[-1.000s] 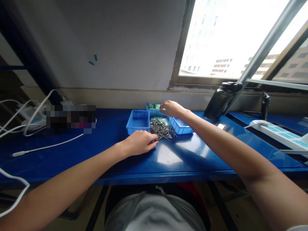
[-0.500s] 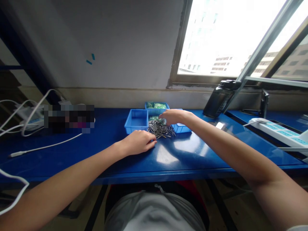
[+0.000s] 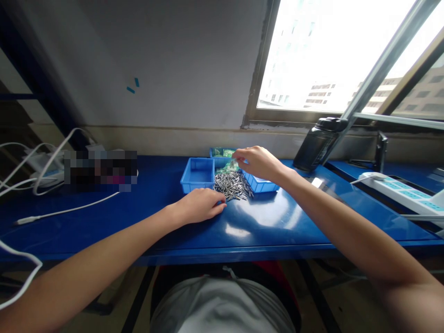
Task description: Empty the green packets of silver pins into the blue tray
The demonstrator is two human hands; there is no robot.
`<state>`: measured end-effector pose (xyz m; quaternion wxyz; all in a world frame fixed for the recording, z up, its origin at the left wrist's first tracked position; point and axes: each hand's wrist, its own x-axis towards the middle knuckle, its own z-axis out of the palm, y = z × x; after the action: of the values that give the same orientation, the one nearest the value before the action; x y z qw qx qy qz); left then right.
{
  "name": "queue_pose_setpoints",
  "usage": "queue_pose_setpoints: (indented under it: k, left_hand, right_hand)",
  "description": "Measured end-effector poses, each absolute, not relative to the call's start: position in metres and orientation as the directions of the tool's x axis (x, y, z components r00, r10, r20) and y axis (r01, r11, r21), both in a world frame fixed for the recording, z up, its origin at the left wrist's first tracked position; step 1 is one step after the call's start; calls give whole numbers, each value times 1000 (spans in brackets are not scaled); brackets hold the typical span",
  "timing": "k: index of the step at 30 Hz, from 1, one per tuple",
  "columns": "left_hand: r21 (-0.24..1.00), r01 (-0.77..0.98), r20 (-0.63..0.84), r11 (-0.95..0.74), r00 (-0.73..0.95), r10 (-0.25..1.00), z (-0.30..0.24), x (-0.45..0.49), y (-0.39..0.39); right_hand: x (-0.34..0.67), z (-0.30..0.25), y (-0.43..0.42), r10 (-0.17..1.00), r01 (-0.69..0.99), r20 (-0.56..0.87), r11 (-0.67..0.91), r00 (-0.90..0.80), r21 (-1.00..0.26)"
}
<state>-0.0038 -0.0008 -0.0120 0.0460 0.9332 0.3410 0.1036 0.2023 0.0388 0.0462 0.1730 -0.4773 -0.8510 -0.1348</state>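
Now the heap of metal pins [image 3: 232, 186] lies on the blue desk [image 3: 138, 222] between both hands: the left hand [image 3: 201, 206] rests curled at its near edge, fingertips touching pins, while the right hand [image 3: 258, 163] pinches a small green piece [image 3: 232, 164] above it. Half a second ago that hand was lower, on the pile. Blue trays [image 3: 198, 174] flank the heap; a black bottle [image 3: 317, 143] stands far right.

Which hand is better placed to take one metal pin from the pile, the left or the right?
Probably the left hand: it rests on the blue table at the near edge of the pile of metal pins. The right hand is raised, pinching a small green piece.
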Motion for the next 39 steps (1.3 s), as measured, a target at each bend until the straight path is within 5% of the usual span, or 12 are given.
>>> queue_pose_setpoints:
  k: [6,12,16,27,39]
  left_hand:
    - [348,736,149,-581,568,809,-14,-2,2]
    - [360,627,136,-691,697,704,-10,1,-4]
    - [311,626,130,-715,718,684,-10,2,-6]
    - [215,672,164,-708,690,705,-19,3,-2]
    - [174,657,152,-734,718,679,-21,1,0]
  right_hand:
    - [211,29,7,766,718,376,632,-521,-291]
    - [222,14,-1,783,713,-30,548,-621,-439]
    - [222,12,-6,762,746,-141,550,-633,-374]
    - [208,-8,-5,759,728,68,642,-647,-241]
    - [211,-5,-5,744,711,106,664,-660,-231]
